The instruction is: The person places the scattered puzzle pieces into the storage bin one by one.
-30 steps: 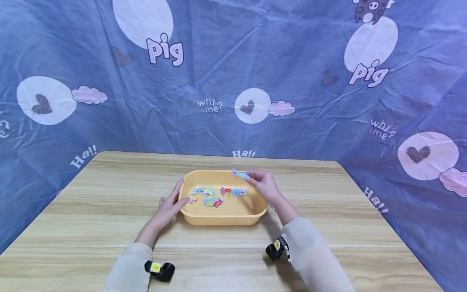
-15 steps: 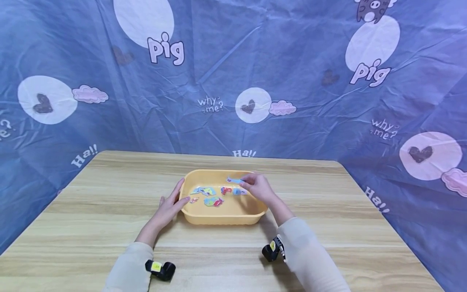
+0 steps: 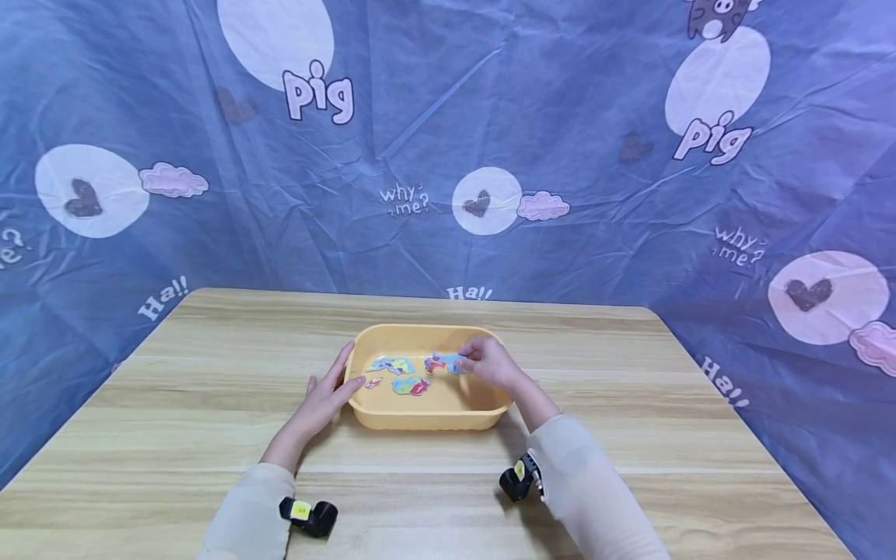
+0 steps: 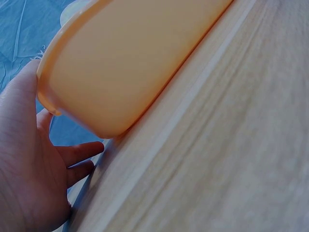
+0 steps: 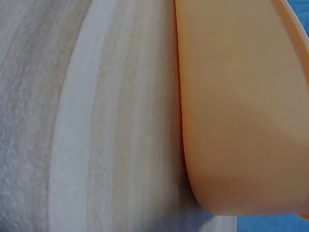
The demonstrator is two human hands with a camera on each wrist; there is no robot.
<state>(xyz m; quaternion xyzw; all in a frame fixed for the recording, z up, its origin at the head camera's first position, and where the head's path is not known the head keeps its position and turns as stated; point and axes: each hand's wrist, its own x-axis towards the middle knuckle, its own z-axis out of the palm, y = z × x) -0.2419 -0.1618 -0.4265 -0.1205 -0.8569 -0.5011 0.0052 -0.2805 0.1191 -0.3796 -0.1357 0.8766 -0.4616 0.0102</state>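
Observation:
A yellow plastic basin [image 3: 427,421] stands on the wooden table, with several flat, colourful cut-out pieces inside. My left hand [image 3: 325,398] grips its left rim, the thumb over the edge and the other fingers outside. In the left wrist view, the left hand [image 4: 36,159] is at the basin wall [image 4: 120,63]. My right hand [image 3: 490,363] reaches into the basin from the right and pinches a light-blue cut-out piece [image 3: 453,360] low over the floor. Left of it lies a red piece [image 3: 433,363]. Two multicoloured pieces [image 3: 393,365] [image 3: 410,386] and a small orange-white one [image 3: 374,383] lie further left.
The wooden table [image 3: 420,498] reaches back to a blue printed cloth [image 3: 392,249]. A black wrist camera [image 3: 308,516] sits at the left sleeve, another camera [image 3: 518,479] at the right. Only the basin's outer wall [image 5: 246,111] and the tabletop show in the right wrist view.
My right hand has come down and slightly left into the basin, bringing the light-blue cut-out piece from rim height to beside the red piece. My left hand has stayed on the rim.

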